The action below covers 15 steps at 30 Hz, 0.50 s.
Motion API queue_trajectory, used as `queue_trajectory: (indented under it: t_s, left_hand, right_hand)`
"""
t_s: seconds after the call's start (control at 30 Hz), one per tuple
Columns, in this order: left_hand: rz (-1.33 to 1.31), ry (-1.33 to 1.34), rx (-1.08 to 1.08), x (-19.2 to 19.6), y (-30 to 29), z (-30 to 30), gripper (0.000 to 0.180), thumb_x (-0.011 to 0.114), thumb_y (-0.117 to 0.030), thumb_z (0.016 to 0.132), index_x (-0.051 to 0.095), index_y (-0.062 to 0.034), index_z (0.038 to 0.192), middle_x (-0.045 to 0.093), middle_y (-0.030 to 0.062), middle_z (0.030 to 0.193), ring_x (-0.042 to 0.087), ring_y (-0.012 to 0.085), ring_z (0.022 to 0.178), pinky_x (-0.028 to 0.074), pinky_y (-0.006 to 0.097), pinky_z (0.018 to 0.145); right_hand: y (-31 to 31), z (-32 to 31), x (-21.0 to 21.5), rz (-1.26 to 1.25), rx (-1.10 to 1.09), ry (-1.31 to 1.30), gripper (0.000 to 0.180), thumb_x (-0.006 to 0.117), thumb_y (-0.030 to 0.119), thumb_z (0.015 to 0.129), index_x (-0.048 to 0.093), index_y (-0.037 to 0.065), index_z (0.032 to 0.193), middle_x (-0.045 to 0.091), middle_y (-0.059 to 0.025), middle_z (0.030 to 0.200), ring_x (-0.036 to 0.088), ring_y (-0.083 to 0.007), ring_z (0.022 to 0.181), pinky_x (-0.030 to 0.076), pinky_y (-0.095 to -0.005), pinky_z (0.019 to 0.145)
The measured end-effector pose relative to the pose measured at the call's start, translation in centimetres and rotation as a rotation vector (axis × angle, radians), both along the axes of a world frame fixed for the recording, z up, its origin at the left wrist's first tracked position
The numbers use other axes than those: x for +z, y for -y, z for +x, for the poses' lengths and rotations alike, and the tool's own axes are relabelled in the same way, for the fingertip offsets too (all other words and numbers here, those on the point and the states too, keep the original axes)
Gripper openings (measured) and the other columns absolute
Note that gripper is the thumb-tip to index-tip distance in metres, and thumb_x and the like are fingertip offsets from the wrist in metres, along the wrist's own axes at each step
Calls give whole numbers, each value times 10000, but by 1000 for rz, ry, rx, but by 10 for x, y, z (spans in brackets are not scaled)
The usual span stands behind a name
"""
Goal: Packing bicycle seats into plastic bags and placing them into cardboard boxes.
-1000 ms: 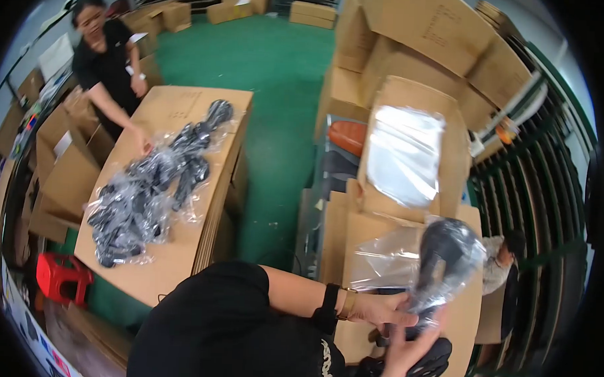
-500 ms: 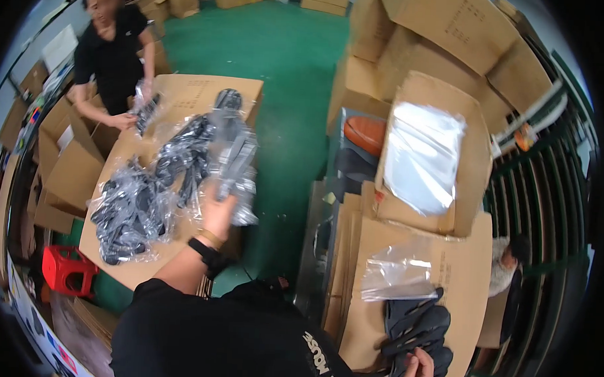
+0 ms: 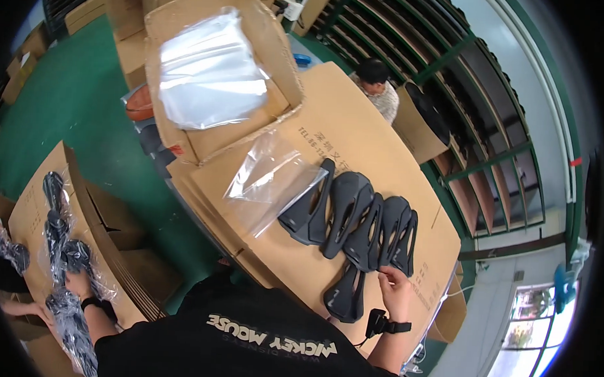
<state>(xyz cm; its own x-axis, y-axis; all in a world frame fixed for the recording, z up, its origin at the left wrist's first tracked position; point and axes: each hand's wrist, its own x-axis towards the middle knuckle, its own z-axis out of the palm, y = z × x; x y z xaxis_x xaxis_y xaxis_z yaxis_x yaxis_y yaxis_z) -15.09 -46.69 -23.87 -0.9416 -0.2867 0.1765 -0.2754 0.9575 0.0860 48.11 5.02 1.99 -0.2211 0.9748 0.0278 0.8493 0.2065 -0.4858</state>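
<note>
Several black bicycle saddles (image 3: 351, 207) lie side by side on the right-hand cardboard-topped table, with one more saddle (image 3: 346, 293) nearer to me. My right hand (image 3: 395, 285) is closed, its thumb and fingertips pinching the narrow end of a saddle (image 3: 394, 225) in that row. Out to the left, my left hand (image 3: 79, 284) is at a plastic-bagged saddle (image 3: 77, 254); its fingers look closed on the end, partly hidden by the shiny film. Other bagged saddles (image 3: 55, 220) lie along that left table. A clear plastic bag (image 3: 266, 180) rests flat beside the row, overlapping one saddle.
An open carton (image 3: 288, 98) holding a stack of clear bags stands at the table's far left. At the left edge a co-worker's hand (image 3: 41, 312) is near the bagged saddles. Another person (image 3: 379, 88) sits beyond the table by the shelves (image 3: 446, 60). Green floor (image 3: 59, 107) separates the tables.
My view has swung right. The bagged saddle in my left hand has gone from above the left table down among the others. My right hand has shifted at the bare saddles.
</note>
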Motion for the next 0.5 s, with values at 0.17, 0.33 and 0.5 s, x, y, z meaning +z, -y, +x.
queue_trajectory:
  t_s: [0.17,0.33,0.5]
  left_hand:
    - [766,-348,-883,168,-282,45,372,634,-122,832,557,-61,1191,489,124,1270,474,284,1140,390,381,948]
    - [973,-144,-1632,274,-484,131,175,615,-51,820,609,-32,994,608,130,989,583,288,925,455,352,814]
    - [774,314,-1900,241,-528,199,202,628,-136,818,603,-36,991,611,129,938,604,303,842,479,403,754]
  right_hand:
    - [5,-7,-29,-243,35,81,444,713,168,776,539,4,1150,675,-151,947,685,-229,794,542,-319,691]
    - [29,6,-40,-147,-37,206,508,730,176,760,501,20,1186,686,-120,776,664,-218,574,532,-305,551]
    - [67,-3,-30,-537,-107,-105,342,667,46,802,554,-6,1121,667,-79,677,641,-131,558,520,-265,528]
